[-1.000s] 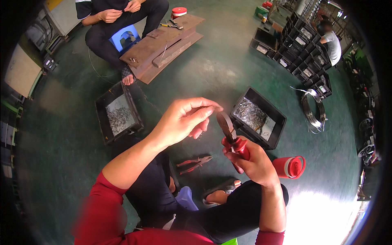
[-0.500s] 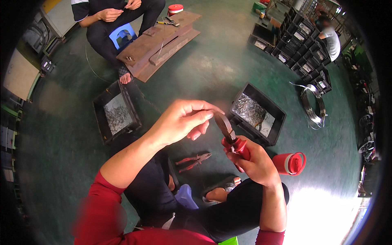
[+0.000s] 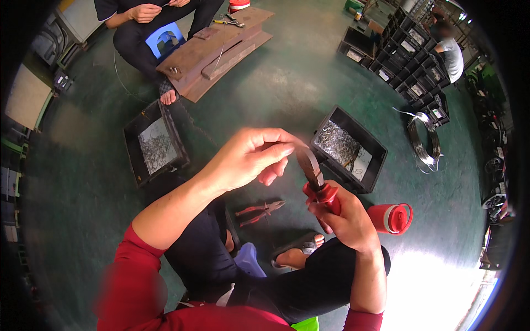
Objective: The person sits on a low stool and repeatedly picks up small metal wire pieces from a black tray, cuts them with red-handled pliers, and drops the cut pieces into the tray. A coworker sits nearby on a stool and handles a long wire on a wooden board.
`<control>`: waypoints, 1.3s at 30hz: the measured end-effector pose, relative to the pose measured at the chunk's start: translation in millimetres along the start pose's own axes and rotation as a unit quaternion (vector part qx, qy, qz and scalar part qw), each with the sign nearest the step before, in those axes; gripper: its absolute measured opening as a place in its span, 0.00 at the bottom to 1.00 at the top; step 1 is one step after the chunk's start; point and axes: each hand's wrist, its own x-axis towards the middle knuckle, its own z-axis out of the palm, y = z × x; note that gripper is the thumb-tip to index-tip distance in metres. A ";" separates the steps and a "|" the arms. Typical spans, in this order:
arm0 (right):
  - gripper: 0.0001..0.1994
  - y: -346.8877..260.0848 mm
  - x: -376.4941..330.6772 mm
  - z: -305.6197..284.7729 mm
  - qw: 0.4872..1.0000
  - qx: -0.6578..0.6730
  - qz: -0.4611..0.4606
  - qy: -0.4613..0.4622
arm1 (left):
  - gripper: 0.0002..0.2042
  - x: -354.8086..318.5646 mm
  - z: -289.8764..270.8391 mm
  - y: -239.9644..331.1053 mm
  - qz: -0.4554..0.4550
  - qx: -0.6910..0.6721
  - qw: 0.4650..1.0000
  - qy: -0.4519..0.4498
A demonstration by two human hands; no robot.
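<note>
My right hand (image 3: 350,226) is wrapped round the red handles of a pair of pliers (image 3: 310,166), whose dark metal jaws point up and toward my left hand. With thumb and forefinger brought together, my left hand (image 3: 243,160) is at the tip of those jaws. Whatever is between its fingers is too small or hidden to make out. Below my hands, a second pair of pliers (image 3: 265,209) with red handles lies on the floor between my feet.
Black crates with thin metal pieces stand ahead, a right crate (image 3: 378,168) and a left crate (image 3: 131,149). A red jug (image 3: 381,218) stands beside my right knee. Beyond are a wire coil (image 3: 422,143), stacked black crates (image 3: 406,60), a rusty steel beam (image 3: 243,33) and a seated person (image 3: 138,38).
Both hands have shifted slightly, and my left forefinger reaches a little further over the jaw tip. The pliers stay in my right hand. The whole view has tilted a little.
</note>
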 end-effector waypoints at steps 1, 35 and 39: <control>0.10 -1.3 -0.4 0.7 1.000 -0.009 0.000 0.010 | 0.12 0.0 0.7 -0.4 0.007 0.007 1.000 0.002; 0.12 31.3 33.3 17.4 0.939 -0.241 -0.109 0.222 | 0.10 -10.2 29.1 -20.3 0.090 0.170 0.976 0.098; 0.12 37.5 36.4 16.8 0.927 -0.263 -0.118 0.240 | 0.10 -8.5 31.5 -18.6 0.068 0.155 0.980 0.107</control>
